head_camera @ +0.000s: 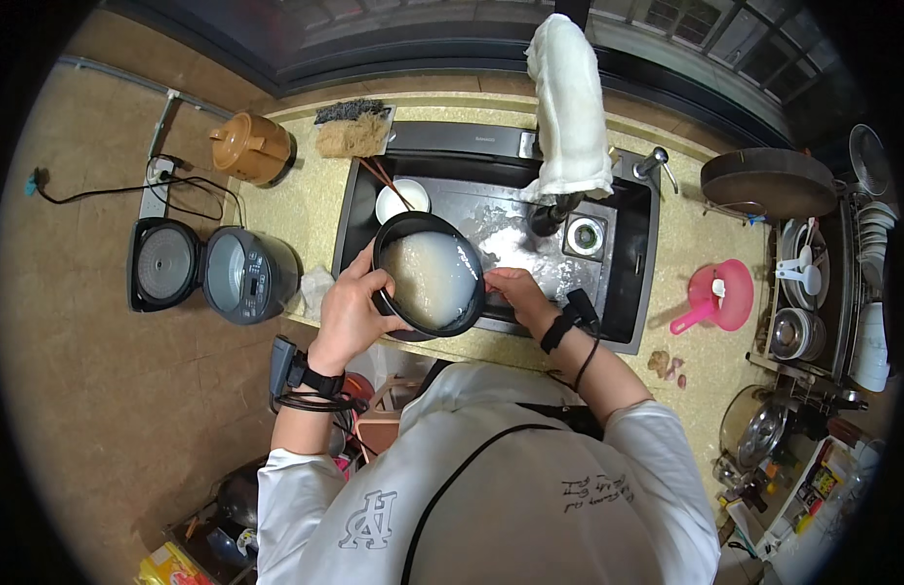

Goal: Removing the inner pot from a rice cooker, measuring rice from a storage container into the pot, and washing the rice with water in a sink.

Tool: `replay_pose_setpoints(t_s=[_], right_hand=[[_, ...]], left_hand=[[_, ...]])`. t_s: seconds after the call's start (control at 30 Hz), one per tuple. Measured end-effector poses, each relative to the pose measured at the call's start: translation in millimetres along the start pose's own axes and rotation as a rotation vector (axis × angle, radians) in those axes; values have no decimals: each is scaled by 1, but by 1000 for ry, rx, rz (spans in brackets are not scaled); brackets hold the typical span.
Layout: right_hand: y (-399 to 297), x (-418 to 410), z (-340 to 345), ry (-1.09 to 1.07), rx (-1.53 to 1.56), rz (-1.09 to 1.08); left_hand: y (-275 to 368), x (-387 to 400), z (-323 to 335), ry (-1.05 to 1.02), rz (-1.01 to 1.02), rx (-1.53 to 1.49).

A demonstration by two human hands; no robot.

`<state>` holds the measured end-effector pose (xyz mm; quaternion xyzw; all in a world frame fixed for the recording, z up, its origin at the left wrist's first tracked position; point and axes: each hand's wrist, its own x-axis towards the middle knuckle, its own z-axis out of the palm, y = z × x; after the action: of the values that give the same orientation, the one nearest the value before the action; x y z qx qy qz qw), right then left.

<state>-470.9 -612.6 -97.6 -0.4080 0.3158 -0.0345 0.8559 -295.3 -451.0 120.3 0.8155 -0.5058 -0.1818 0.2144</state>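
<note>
A black rice cooker inner pot is held over the front left part of the dark sink. Cloudy whitish water fills its right side, with pale rice grains showing at the left. My left hand grips the pot's left rim, thumb at the front. At the right rim, the fingers of my right hand are curled against the edge and seem to pinch it. Behind the pot, a white bowl stands in the sink with brown chopsticks resting across it.
A towel-wrapped faucet rises over the sink, beside the drain. An open rice cooker stands left, near a brown lidded pot. Rightward are a pink ladle, garlic cloves, a wok and a dish rack.
</note>
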Motion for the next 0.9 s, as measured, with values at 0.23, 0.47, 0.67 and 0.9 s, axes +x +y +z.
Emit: replay_pose_setpoints(t_s=[0.23, 0.47, 0.67, 0.9], right_hand=[[17, 0, -11, -39, -94, -70], [31, 2, -19, -36, -99, -70], [20, -7, -13, -28, -107, -36], [19, -9, -15, -37, -92, -25]], left_hand=[[5, -1, -1, -30, -38, -24], [7, -2, 4, -54, -55, 2], [12, -1, 3, -61, -27, 25], [19, 1, 2, -53, -2, 42]])
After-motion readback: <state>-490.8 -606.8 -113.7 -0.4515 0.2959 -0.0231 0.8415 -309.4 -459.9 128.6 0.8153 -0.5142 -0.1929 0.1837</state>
